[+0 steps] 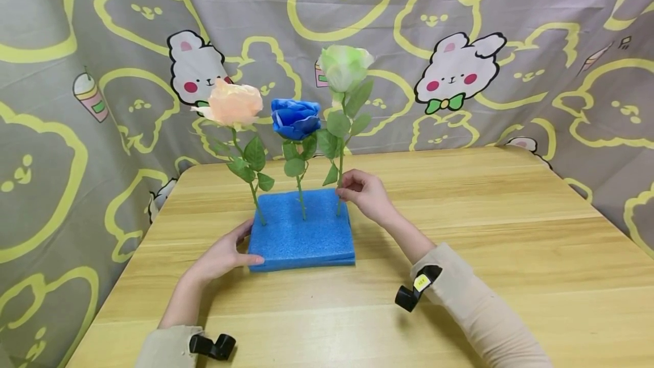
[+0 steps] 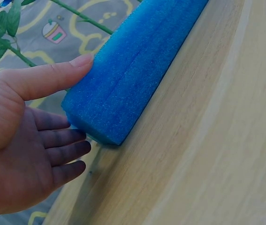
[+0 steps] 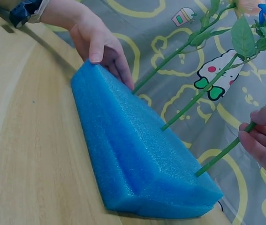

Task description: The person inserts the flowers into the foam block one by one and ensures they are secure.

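A blue foam block (image 1: 301, 237) lies on the table, with three artificial roses standing in its top. The peach rose (image 1: 235, 104) is at the left, the blue rose (image 1: 296, 119) in the middle, and the pale green rose (image 1: 344, 70) at the right. My right hand (image 1: 369, 195) pinches the green rose's stem (image 3: 224, 152) between thumb and fingers, a little above the foam. At the block's left end, my left hand (image 1: 222, 254) rests its thumb on the near edge. Its other fingers (image 2: 57, 138) lie loosely extended beside the corner.
The wooden table (image 1: 485, 231) extends around the block on all sides. Behind it hangs a grey patterned curtain (image 1: 398, 10), which also runs along the left and right. Each forearm carries a black wrist mount (image 1: 416, 288).
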The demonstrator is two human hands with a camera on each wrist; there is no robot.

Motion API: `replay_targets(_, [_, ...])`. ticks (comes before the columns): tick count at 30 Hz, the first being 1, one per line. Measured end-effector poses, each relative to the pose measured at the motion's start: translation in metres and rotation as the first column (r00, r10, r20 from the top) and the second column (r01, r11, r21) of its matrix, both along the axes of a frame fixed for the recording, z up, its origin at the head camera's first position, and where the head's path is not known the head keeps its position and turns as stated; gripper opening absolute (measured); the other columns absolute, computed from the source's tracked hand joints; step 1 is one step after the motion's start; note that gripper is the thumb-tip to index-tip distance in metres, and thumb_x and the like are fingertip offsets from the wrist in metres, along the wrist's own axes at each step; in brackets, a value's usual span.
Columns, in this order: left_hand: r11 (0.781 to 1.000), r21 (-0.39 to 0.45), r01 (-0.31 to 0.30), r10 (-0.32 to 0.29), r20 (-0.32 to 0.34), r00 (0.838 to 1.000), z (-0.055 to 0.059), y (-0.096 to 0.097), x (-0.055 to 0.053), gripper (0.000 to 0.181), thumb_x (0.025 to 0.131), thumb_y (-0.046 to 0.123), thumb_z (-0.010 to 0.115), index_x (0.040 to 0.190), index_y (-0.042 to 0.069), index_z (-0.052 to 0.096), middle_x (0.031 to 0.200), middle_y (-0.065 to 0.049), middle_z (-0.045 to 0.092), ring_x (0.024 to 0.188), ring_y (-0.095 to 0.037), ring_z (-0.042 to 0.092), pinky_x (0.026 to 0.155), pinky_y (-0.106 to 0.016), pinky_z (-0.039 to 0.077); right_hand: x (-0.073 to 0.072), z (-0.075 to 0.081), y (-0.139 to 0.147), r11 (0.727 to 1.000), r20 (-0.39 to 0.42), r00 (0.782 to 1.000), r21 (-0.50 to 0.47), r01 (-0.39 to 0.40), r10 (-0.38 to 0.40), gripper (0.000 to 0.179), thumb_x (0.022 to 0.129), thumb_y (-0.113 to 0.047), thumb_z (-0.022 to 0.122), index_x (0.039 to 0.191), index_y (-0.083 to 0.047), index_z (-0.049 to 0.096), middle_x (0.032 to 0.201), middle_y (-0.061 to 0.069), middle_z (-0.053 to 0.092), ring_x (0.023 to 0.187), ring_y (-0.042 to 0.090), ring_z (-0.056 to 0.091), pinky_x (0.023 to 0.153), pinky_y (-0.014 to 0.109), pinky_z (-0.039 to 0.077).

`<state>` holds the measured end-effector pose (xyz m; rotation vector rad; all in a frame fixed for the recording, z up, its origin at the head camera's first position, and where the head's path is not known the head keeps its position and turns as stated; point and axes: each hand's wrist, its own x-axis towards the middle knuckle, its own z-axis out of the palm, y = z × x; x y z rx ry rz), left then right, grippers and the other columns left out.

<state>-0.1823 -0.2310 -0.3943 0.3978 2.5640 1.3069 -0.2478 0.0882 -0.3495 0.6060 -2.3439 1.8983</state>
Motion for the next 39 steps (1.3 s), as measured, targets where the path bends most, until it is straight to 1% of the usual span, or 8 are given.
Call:
replay_targets(6, [1.000, 0.012, 0.004, -0.004, 0.003, 1.000, 0.000, 0.001, -0.001, 0.099, 0.077, 0.031, 0.077, 0.146, -0.007, 0.017, 0.149, -0.029, 0.021, 0.135, -0.047, 0.021, 0.108, -0.057, 0.023, 0.001, 0.000, 0.001, 1.000, 0.002, 1.000, 0.022, 0.007, -0.007, 0.010, 0.084, 0.005, 0.064, 0.091, 0.008, 0.059, 0.082, 0.016, 0.062, 0.075, 0.023, 0.066, 0.074, 0.047, 0.055])
replay_targets(8, [1.000, 0.016, 0.007, -0.007, 0.001, 1.000, 0.001, 0.001, -0.001, 0.098, 0.077, 0.030, 0.077, 0.146, -0.007, 0.017, 0.149, -0.029, 0.021, 0.136, -0.046, 0.021, 0.108, -0.057, 0.022, 0.000, -0.001, 0.001, 0.999, -0.008, 1.000, 0.043, 0.011, -0.010, 0.011, 0.084, 0.003, 0.064, 0.093, 0.008, 0.059, 0.083, 0.016, 0.062, 0.073, 0.019, 0.065, 0.073, 0.045, 0.055])
replay_targets(13, [1.000, 0.021, 0.011, -0.011, 0.000, 1.000, 0.001, -0.002, -0.002, 0.098, 0.078, 0.030, 0.076, 0.146, -0.007, 0.017, 0.149, -0.029, 0.021, 0.136, -0.046, 0.021, 0.108, -0.057, 0.022, -0.002, -0.002, -0.002, 0.996, -0.042, 0.999, 0.091, 0.013, -0.009, 0.012, 0.084, 0.001, 0.066, 0.095, 0.006, 0.061, 0.082, 0.015, 0.062, 0.071, 0.019, 0.063, 0.072, 0.044, 0.055])
replay_targets(19, [1.000, 0.027, 0.008, -0.008, -0.005, 1.000, 0.001, -0.003, -0.002, 0.097, 0.079, 0.030, 0.076, 0.146, -0.007, 0.016, 0.149, -0.029, 0.020, 0.135, -0.048, 0.021, 0.107, -0.058, 0.023, -0.005, -0.002, -0.005, 0.996, -0.031, 1.000, 0.090, 0.005, -0.002, 0.015, 0.084, 0.002, 0.066, 0.096, 0.007, 0.060, 0.083, 0.014, 0.060, 0.071, 0.018, 0.063, 0.070, 0.039, 0.056])
replay_targets(21, [1.000, 0.028, 0.004, -0.004, -0.008, 1.000, 0.001, -0.004, -0.002, 0.097, 0.078, 0.030, 0.076, 0.146, -0.006, 0.017, 0.149, -0.029, 0.020, 0.135, -0.048, 0.022, 0.107, -0.058, 0.023, -0.005, -0.002, -0.006, 0.996, -0.028, 1.000, 0.087, 0.000, 0.002, 0.014, 0.084, 0.002, 0.065, 0.096, 0.008, 0.060, 0.082, 0.014, 0.060, 0.071, 0.017, 0.063, 0.071, 0.040, 0.056])
replay_targets(29, [1.000, 0.010, 0.006, -0.006, -0.010, 1.000, 0.001, -0.005, -0.001, 0.097, 0.078, 0.031, 0.076, 0.146, -0.006, 0.017, 0.149, -0.028, 0.021, 0.135, -0.046, 0.022, 0.107, -0.058, 0.024, -0.005, -0.003, -0.004, 0.998, 0.012, 0.999, 0.027, -0.050, 0.049, 0.015, 0.085, 0.002, 0.064, 0.097, 0.010, 0.060, 0.084, 0.014, 0.061, 0.072, 0.016, 0.064, 0.074, 0.043, 0.055])
replay_targets(35, [1.000, 0.016, 0.008, -0.008, -0.009, 1.000, 0.002, -0.004, -0.001, 0.098, 0.078, 0.030, 0.076, 0.146, -0.007, 0.016, 0.149, -0.029, 0.021, 0.135, -0.047, 0.021, 0.107, -0.058, 0.023, -0.005, -0.009, -0.003, 0.997, 0.088, 0.994, -0.048, -0.057, 0.061, 0.019, 0.086, 0.000, 0.064, 0.100, 0.012, 0.059, 0.089, 0.016, 0.065, 0.075, 0.015, 0.065, 0.076, 0.040, 0.055])
replay_targets(39, [1.000, 0.015, 0.010, -0.010, -0.008, 1.000, 0.004, -0.004, 0.000, 0.098, 0.078, 0.029, 0.076, 0.146, -0.008, 0.015, 0.149, -0.030, 0.021, 0.135, -0.047, 0.021, 0.107, -0.057, 0.023, -0.005, -0.013, -0.001, 0.992, 0.126, 0.990, -0.110, -0.057, 0.071, 0.021, 0.086, 0.003, 0.063, 0.102, 0.015, 0.058, 0.090, 0.015, 0.065, 0.077, 0.014, 0.066, 0.076, 0.036, 0.056])
